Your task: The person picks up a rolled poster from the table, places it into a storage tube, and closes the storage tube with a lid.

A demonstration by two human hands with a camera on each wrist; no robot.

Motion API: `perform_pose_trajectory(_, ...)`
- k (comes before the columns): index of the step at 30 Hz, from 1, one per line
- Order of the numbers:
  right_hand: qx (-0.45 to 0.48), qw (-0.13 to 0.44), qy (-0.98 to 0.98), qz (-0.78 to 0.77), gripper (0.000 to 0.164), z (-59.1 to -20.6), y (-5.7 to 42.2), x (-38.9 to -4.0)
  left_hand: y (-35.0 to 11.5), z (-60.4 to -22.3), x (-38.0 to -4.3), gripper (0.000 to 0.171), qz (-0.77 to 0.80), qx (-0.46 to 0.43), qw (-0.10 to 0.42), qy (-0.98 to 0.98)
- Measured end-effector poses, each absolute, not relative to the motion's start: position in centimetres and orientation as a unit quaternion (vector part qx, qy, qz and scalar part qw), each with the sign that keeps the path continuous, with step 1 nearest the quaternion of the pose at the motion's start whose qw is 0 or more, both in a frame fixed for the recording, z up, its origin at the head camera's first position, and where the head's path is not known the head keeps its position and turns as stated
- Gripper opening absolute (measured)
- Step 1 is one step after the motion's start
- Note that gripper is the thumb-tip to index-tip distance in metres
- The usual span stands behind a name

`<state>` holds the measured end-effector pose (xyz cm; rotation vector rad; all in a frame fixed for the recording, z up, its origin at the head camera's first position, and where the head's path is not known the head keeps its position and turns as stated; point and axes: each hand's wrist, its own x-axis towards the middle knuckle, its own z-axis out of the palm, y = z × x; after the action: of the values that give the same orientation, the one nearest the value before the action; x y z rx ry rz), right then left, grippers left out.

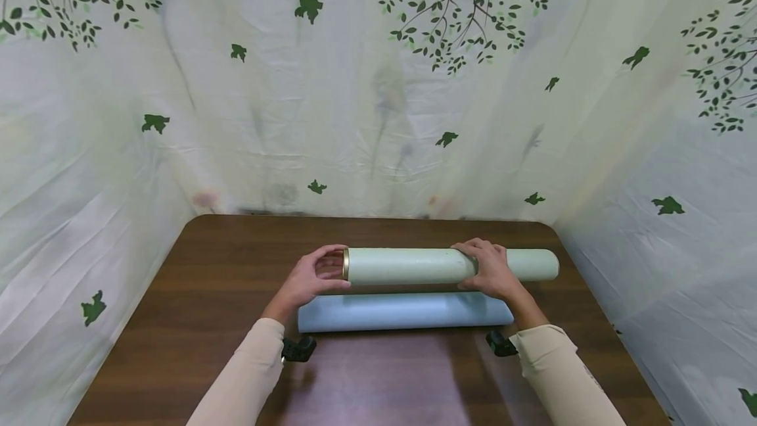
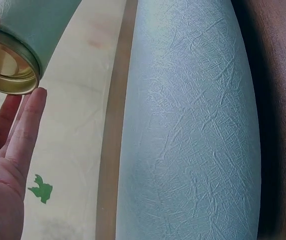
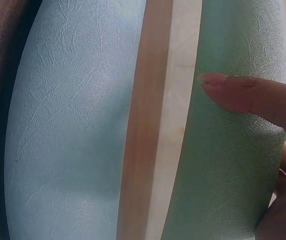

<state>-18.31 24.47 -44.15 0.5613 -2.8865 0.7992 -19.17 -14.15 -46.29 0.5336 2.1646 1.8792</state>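
Observation:
A long pale green tube with a textured skin is held level above the brown table. Its left end has a gold metal rim with a recessed gold end inside. My left hand holds that end, thumb on one side and fingertips right at the rim. Toward the other end, my right hand grips the tube from above, its thumb lying across the textured surface and its other fingers mostly hidden behind. A light blue tube with the same crinkled texture lies on the table, nearer me and parallel to the green one.
The brown wooden table has rounded far corners. A white cloth printed with green leaves and branches hangs behind it and along both sides. A dark wrist device is strapped at each cuff.

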Motion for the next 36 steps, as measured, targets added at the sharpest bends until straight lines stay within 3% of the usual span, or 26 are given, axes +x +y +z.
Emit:
perform_pose_trajectory(21, 0.228, 0.057, -0.943, 0.237, 0.073, -43.32, 24.99, -18.57, -13.83, -46.68, -19.09, 0.071, 0.675, 0.191, 0.085, 0.707)
perform_pose_trajectory(36, 0.241, 0.048, -0.936, 0.253, 0.075, -43.99, 25.2, -18.68, -13.89, -46.65, -18.9, 0.061, 0.666, 0.181, 0.063, 0.721)
